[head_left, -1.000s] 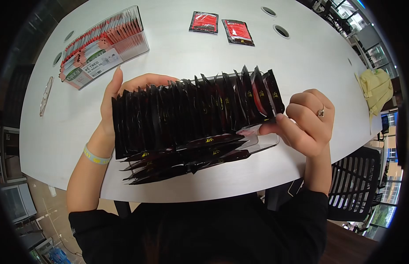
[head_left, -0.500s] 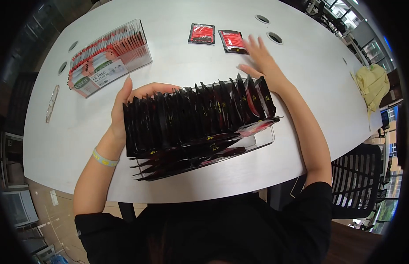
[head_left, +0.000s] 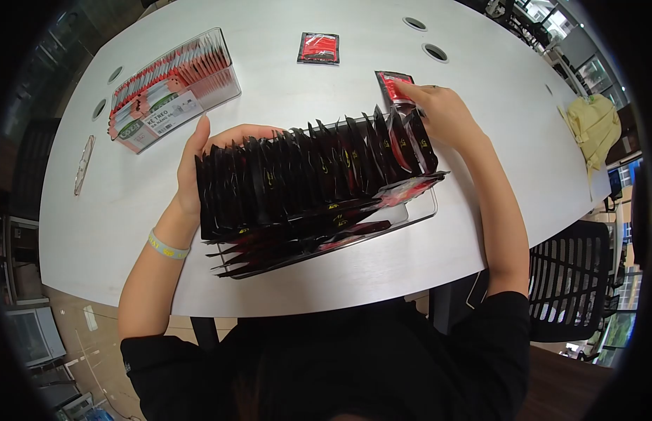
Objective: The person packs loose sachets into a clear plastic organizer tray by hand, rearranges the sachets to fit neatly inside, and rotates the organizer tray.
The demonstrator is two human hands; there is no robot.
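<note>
A clear plastic bin (head_left: pixel 418 214) sits in front of me, tightly packed with upright black sachets (head_left: pixel 298 172); several more lie flat along its near side. My left hand (head_left: pixel 193 165) grips the bin's left end, thumb up and fingers along the far side, partly hidden by the sachets. Beyond the bin's far right corner, my right hand (head_left: pixel 438 112) has its fingers on a red and black sachet (head_left: pixel 394 85), which is tilted and partly covered by the fingers. Another red and black sachet (head_left: pixel 319 48) lies flat at the table's far middle.
A second clear bin (head_left: pixel 231 81) full of red and white packets stands at the far left of the white table (head_left: pixel 270 84). Clear-framed glasses (head_left: pixel 84 165) lie near the left edge. Round cable holes (head_left: pixel 435 52) and a yellow bag (head_left: pixel 591 133) are on the right.
My right hand has come down onto the nearer red sachet, its fingers closing. That sachet has slid right and toward the bin. My left hand stays on the bin.
</note>
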